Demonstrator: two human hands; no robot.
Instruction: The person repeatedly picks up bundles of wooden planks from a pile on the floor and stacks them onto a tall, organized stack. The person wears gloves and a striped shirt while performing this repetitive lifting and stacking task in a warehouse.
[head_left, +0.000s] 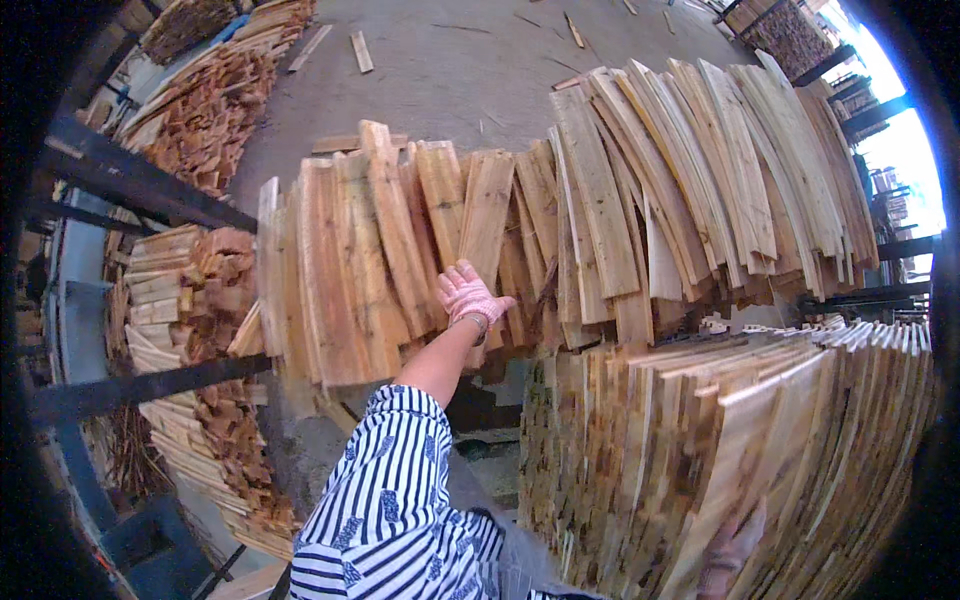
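One board (487, 205) lies under the spread left grip (467, 293); the right grip (735, 552) is too blurred to tell.

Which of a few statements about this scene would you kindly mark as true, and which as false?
1. The left hand, in a pink glove, is over the row of flat light-brown wooden boards. True.
2. The white cloth sleeve with dark stripes reaches the left wrist. False: it ends short, leaving bare forearm showing.
3. The right hand is at the upper left. False: it is at the lower right, by the tightly packed stack of brown wooden boards.
4. A loose flat wooden board lies on the grey floor. True.
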